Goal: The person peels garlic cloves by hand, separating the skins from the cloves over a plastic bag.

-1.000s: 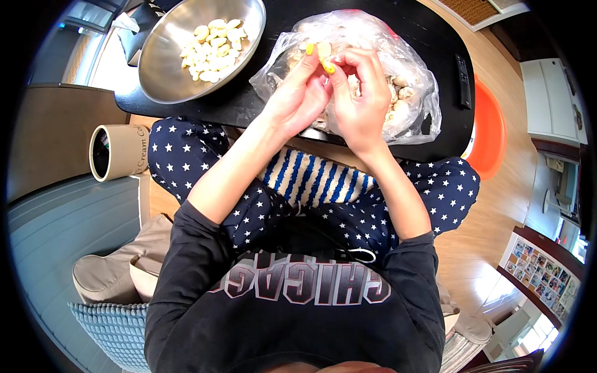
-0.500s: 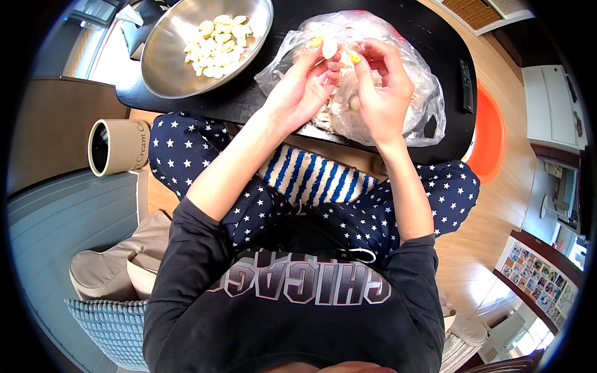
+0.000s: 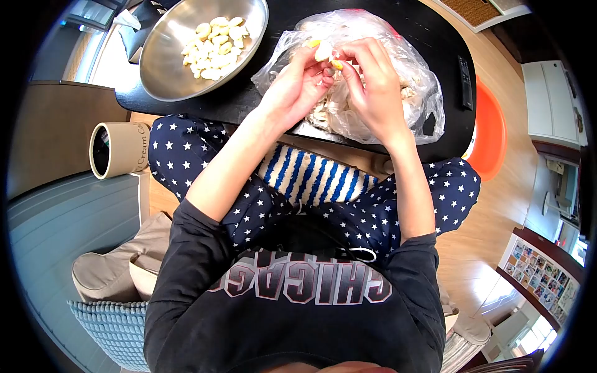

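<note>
Pinched in the fingers of my left hand (image 3: 297, 84) is a pale peeled-looking garlic clove (image 3: 323, 51), held up over the plastic bag. My right hand (image 3: 374, 87) meets it from the other side, its thumb and forefinger closed together at the clove's edge. Yellow shows at both thumb tips. Beneath both hands a crumpled clear plastic bag (image 3: 424, 93) lies spread open, with garlic and papery skins (image 3: 318, 115) in it. To the left stands a wide metal bowl (image 3: 158, 65) with a heap of peeled garlic cloves (image 3: 214, 50) in it.
Bowl and bag rest on a black table (image 3: 249, 102) with rounded corners. A remote control (image 3: 464, 82) lies near its right edge. Beyond that edge is an orange seat (image 3: 488, 133). A cream-coloured bin (image 3: 127, 148) stands at the left, by my knee.
My right hand has moved left and closed in on the clove, from which it was apart before. My left hand has shifted slightly left with the clove.
</note>
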A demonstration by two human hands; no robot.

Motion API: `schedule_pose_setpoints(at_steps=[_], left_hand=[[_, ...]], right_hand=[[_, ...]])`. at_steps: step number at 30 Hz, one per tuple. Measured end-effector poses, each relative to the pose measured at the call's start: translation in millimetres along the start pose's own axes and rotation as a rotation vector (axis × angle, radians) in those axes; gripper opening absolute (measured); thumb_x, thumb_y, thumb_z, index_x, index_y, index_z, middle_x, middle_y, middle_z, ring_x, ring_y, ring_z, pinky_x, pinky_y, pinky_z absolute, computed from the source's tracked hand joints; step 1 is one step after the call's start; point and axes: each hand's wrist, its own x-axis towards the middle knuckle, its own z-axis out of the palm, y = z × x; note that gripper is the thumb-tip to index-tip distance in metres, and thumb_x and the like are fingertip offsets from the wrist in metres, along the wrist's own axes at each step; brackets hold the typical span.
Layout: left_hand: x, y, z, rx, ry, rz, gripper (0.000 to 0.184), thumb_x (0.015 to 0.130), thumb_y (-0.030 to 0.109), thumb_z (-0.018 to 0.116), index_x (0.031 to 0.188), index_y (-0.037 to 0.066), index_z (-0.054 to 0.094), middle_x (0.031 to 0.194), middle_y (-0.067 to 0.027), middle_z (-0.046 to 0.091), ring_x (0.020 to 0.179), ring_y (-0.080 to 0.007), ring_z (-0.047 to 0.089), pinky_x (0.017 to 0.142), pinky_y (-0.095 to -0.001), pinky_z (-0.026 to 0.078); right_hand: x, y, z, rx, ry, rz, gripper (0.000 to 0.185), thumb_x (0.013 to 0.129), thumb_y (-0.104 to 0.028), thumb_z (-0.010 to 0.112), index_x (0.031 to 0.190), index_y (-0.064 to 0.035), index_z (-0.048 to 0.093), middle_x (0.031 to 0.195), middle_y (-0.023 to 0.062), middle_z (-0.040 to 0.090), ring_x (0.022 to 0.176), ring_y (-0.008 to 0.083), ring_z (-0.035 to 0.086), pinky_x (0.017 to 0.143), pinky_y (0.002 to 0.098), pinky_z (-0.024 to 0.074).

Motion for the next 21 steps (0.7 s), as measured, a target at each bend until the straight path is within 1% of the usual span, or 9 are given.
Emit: schedule_pose_setpoints(at_steps=[2,4,6,11,14,15,17,19,21], left_hand=[[0.2,1.5,-0.8,-0.027,-0.011,-0.013,0.024,0.091,0.024,0.048,0.097,0.002,0.051,0.089,-0.0061,0.053,0.076,-0.0117,0.049,0.070,-0.0231,0.044],[0.0,2.0,1.0,-0.055,-0.023,-0.025,0.025,0.091,0.025,0.048,0.097,0.001,0.051,0.089,-0.0064,0.053,0.076,-0.0118,0.049,0.070,-0.0229,0.044],[-1.4,2.2,6.3,-0.040,0.025,-0.054,0.032,0.091,0.028,0.045,0.099,-0.002,0.052,0.087,-0.0037,0.051,0.071,-0.0105,0.044,0.067,-0.0207,0.041],[-4.0,4.2,12.8,0.002,0.006,-0.027,0.034,0.092,0.026,0.044,0.103,-0.005,0.051,0.086,-0.0043,0.049,0.071,-0.0112,0.043,0.067,-0.0204,0.041],[-5.9,7.7,16.4,0.047,-0.037,-0.007,0.034,0.093,0.024,0.042,0.107,-0.006,0.049,0.087,-0.0046,0.049,0.073,-0.0111,0.042,0.066,-0.0202,0.040],[-6.4,8.9,17.4,0.076,-0.052,0.004,0.034,0.093,0.023,0.041,0.110,-0.006,0.048,0.087,-0.0047,0.048,0.073,-0.0110,0.042,0.065,-0.0201,0.040],[-5.7,10.1,16.2,0.069,-0.064,0.001,0.035,0.093,0.022,0.041,0.113,-0.006,0.047,0.087,-0.0045,0.048,0.074,-0.0109,0.042,0.065,-0.0199,0.039],[-5.8,11.7,16.1,0.061,-0.077,-0.003,0.036,0.094,0.022,0.040,0.115,-0.006,0.045,0.087,-0.0044,0.047,0.074,-0.0108,0.042,0.065,-0.0196,0.039],[-7.5,14.7,17.7,0.162,-0.109,0.066,0.038,0.094,0.022,0.040,0.118,-0.006,0.044,0.085,-0.0031,0.046,0.074,-0.0101,0.042,0.066,-0.0191,0.039]], right_hand=[[-0.3,-0.4,-0.8,-0.013,0.000,0.002,0.015,0.073,0.001,0.058,0.087,-0.0013,0.054,0.086,0.0098,0.053,0.083,0.0264,0.053,0.071,0.0344,0.0435],[-0.6,-0.5,-2.3,0.018,0.033,0.080,0.013,0.075,0.000,0.058,0.087,-0.0009,0.053,0.086,0.0108,0.052,0.082,0.0275,0.053,0.070,0.0341,0.0434],[-0.4,2.6,-4.9,0.011,0.047,0.097,0.012,0.075,0.000,0.058,0.087,-0.0005,0.053,0.086,0.0116,0.052,0.082,0.0280,0.053,0.071,0.0338,0.0434],[-0.7,7.9,-11.1,0.001,0.111,0.161,0.012,0.077,0.001,0.056,0.088,0.0008,0.052,0.086,0.0133,0.051,0.079,0.0299,0.053,0.070,0.0335,0.0439],[-4.4,13.6,-14.5,-0.012,-0.037,0.284,0.010,0.080,-0.003,0.054,0.088,0.0028,0.057,0.084,0.0148,0.056,0.075,0.0291,0.057,0.068,0.0337,0.0448],[-5.9,15.6,-14.2,-0.012,-0.036,0.284,0.010,0.080,-0.003,0.054,0.088,0.0028,0.057,0.084,0.0148,0.056,0.075,0.0291,0.057,0.068,0.0337,0.0448],[-8.3,18.8,-13.1,0.002,-0.124,0.359,0.015,0.080,-0.004,0.054,0.093,0.0007,0.060,0.086,0.0150,0.058,0.078,0.0269,0.059,0.068,0.0326,0.0450],[-7.0,12.9,-12.8,0.052,-0.111,0.397,0.018,0.080,-0.003,0.053,0.096,-0.0007,0.061,0.087,0.0147,0.058,0.078,0.0265,0.059,0.068,0.0322,0.0451],[-4.1,7.5,-13.3,0.103,-0.099,0.434,0.021,0.079,-0.002,0.053,0.098,-0.0020,0.061,0.087,0.0143,0.059,0.078,0.0260,0.059,0.069,0.0317,0.0453]])
